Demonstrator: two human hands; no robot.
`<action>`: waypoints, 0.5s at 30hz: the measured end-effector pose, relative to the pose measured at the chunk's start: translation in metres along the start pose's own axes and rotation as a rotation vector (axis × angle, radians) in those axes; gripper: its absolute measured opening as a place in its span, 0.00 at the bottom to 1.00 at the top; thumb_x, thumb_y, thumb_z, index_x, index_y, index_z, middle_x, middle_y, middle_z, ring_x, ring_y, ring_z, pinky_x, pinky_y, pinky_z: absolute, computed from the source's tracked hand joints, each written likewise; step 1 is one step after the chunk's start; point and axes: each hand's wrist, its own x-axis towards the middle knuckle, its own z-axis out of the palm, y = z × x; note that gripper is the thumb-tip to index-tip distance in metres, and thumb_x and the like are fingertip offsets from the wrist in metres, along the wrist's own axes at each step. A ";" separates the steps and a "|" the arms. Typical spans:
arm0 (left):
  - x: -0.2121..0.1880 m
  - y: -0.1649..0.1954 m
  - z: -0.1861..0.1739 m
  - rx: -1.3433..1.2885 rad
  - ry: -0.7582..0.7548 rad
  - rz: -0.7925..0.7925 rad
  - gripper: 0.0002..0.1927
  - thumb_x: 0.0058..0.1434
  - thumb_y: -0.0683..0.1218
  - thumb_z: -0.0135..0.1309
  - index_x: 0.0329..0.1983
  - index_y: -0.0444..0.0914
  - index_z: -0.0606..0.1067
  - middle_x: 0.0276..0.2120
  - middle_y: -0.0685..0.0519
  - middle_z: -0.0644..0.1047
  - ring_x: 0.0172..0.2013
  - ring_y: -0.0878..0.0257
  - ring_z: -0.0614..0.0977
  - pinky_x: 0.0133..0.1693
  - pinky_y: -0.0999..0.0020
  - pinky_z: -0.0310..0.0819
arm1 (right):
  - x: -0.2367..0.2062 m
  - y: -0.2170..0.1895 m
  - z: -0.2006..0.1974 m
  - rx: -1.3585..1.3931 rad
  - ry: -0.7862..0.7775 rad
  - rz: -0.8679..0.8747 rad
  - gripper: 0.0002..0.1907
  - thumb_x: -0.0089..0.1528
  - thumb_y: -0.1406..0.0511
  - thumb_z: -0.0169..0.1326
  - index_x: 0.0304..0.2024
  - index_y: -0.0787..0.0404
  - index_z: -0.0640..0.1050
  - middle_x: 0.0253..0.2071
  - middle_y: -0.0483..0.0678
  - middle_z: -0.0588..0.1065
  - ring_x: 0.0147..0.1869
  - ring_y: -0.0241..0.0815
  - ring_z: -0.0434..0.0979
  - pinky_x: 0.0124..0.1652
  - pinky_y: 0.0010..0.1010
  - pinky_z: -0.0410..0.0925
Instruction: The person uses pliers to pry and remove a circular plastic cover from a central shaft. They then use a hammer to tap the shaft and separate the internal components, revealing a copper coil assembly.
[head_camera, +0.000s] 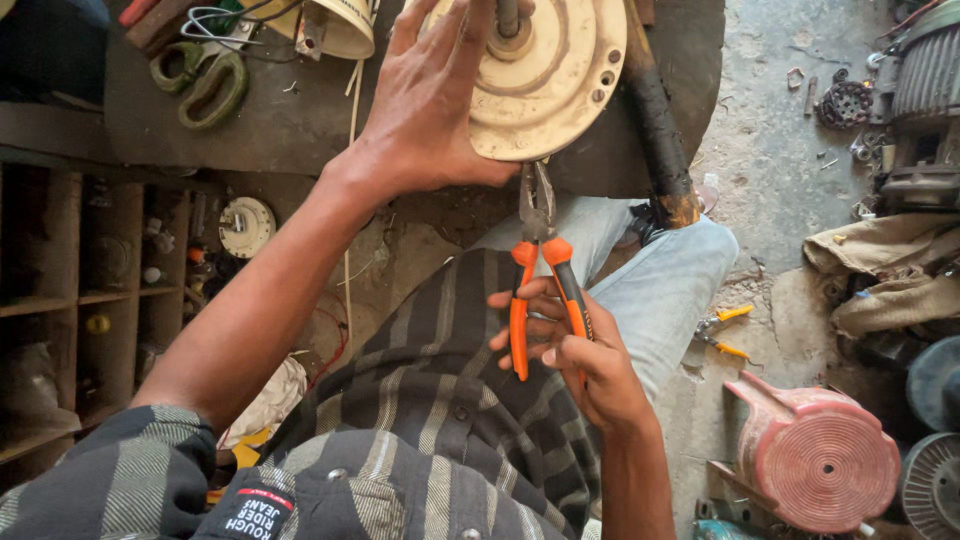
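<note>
My left hand (430, 105) lies flat, fingers spread, on the left side of a round cream metal motor cover (555, 85) with a shaft at its middle, resting on a dark workbench (300, 120). My right hand (575, 350) grips the orange handles of a pair of pliers (540, 270). The pliers' metal jaws point up and touch the lower rim of the cover. My lap in a striped shirt and light jeans is below.
Green-handled scissors (205, 80) and a cream cup-shaped part (340, 25) lie on the bench. A wooden shelf unit (80, 290) stands at left. On the floor at right are small yellow-handled pliers (725, 330), a pink ribbed motor housing (825, 460), sacks and motor parts.
</note>
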 end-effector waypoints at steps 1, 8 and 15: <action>0.000 0.000 0.000 0.005 -0.007 -0.009 0.72 0.41 0.64 0.74 0.77 0.32 0.43 0.70 0.37 0.63 0.72 0.38 0.61 0.74 0.48 0.46 | 0.000 0.000 -0.001 0.001 -0.002 0.001 0.36 0.45 0.73 0.46 0.59 0.70 0.69 0.60 0.69 0.72 0.51 0.59 0.81 0.48 0.49 0.76; 0.000 -0.001 -0.003 -0.011 -0.025 0.021 0.72 0.43 0.63 0.74 0.77 0.31 0.41 0.71 0.35 0.62 0.73 0.38 0.60 0.74 0.46 0.44 | 0.002 0.005 -0.006 0.049 -0.035 0.003 0.35 0.45 0.73 0.47 0.59 0.71 0.69 0.60 0.70 0.72 0.50 0.58 0.81 0.48 0.50 0.76; 0.001 -0.002 -0.004 -0.015 -0.030 0.041 0.73 0.45 0.63 0.74 0.77 0.33 0.37 0.69 0.37 0.62 0.73 0.38 0.60 0.74 0.45 0.44 | 0.005 0.009 -0.008 0.113 -0.038 -0.011 0.32 0.46 0.73 0.46 0.57 0.70 0.69 0.54 0.69 0.73 0.45 0.56 0.79 0.44 0.47 0.75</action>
